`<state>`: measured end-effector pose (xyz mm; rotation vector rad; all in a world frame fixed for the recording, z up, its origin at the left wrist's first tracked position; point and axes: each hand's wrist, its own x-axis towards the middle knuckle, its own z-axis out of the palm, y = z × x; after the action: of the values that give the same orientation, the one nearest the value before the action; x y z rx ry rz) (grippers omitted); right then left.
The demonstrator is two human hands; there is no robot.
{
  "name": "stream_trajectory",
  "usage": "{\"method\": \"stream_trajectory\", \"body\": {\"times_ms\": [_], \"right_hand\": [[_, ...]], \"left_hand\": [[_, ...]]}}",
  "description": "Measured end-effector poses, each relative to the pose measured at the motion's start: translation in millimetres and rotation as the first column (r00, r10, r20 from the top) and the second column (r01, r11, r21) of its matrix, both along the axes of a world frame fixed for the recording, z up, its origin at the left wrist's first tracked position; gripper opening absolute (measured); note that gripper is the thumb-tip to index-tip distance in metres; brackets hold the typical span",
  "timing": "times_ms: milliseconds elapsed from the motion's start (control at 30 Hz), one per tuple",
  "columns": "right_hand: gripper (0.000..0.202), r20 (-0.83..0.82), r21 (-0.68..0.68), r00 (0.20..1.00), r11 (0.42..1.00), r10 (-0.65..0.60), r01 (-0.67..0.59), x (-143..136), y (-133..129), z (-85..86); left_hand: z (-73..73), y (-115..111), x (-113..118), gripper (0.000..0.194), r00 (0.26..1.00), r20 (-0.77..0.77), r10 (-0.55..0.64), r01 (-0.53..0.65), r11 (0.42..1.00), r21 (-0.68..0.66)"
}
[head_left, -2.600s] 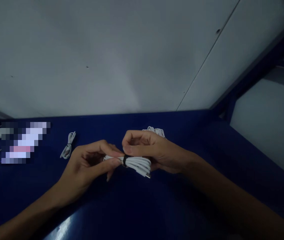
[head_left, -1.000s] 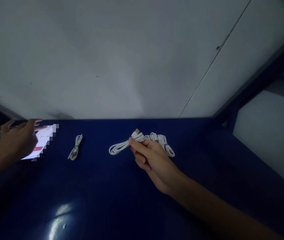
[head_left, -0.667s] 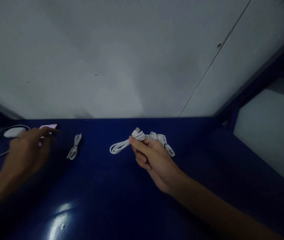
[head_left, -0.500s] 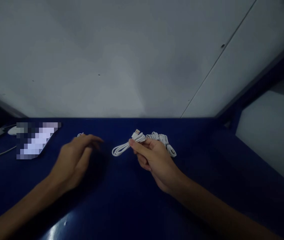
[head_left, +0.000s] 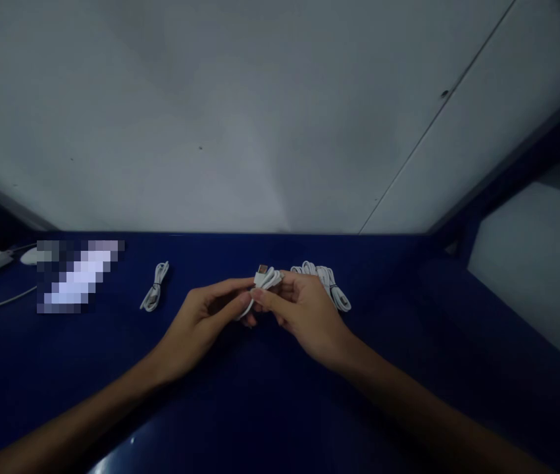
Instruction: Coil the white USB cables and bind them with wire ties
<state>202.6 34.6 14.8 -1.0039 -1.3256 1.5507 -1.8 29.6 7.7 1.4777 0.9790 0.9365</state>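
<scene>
Cable [head_left: 270, 280], light and bendy by our guess, seems best gripped mid-coil, off its stiff-looking plug [head_left: 262, 270]; our left hand [head_left: 199, 322] and right hand [head_left: 312, 313] clamp it between thumbs and fingers, over the table [head_left: 245, 408].

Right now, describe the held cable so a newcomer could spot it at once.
Find the blue table, then the left hand and right hand meeting near its middle. Pinched between them is the white coiled cable, its USB plug showing on top. Unlike the lone bundle leftward and the cluster behind the right hand, it alone is held.
</scene>
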Motion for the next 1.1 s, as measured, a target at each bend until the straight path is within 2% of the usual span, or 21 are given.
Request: {"method": "stream_trajectory", "body": {"times_ms": [200,500,667,967,1033,1100], "right_hand": [[0.017,-0.031,-0.046,0.997,0.996,0.071,-0.072,1,3,2.6],[0.016,0.014,-0.031,0.999,0.999,0.033,-0.033,1,4,2.8],[0.013,0.051,0.000,0.999,1.000,-0.009,0.009,0,3,-1.2],[0.019,0.054,-0.022,0.998,1.000,0.014,-0.013,1,1,-2.9],[0.021,0.058,-0.035,0.998,0.999,0.019,-0.017,1,1,-3.5],[0.023,0.056,-0.033,0.998,0.999,0.006,-0.004,0,1,-5.0]], "left_hand": [[2.5,2,-8,0.036,0.997,0.051,-0.054,0.057,0.996,-0.066],[-3.4,-1,-8,0.046,0.996,0.065,-0.065,0.070,0.995,-0.078],[-6.1,-4,-8,0.041,1.000,-0.007,-0.017,0.017,1.000,0.006],[-3.6,-6,-10,0.042,0.986,-0.167,0.015,0.016,0.982,0.186],[-2.8,-6,-12,0.041,0.966,-0.257,0.035,0.035,0.964,0.262],[-2.7,-7,-12,0.042,0.915,-0.395,0.077,0.083,0.924,0.372]]}}
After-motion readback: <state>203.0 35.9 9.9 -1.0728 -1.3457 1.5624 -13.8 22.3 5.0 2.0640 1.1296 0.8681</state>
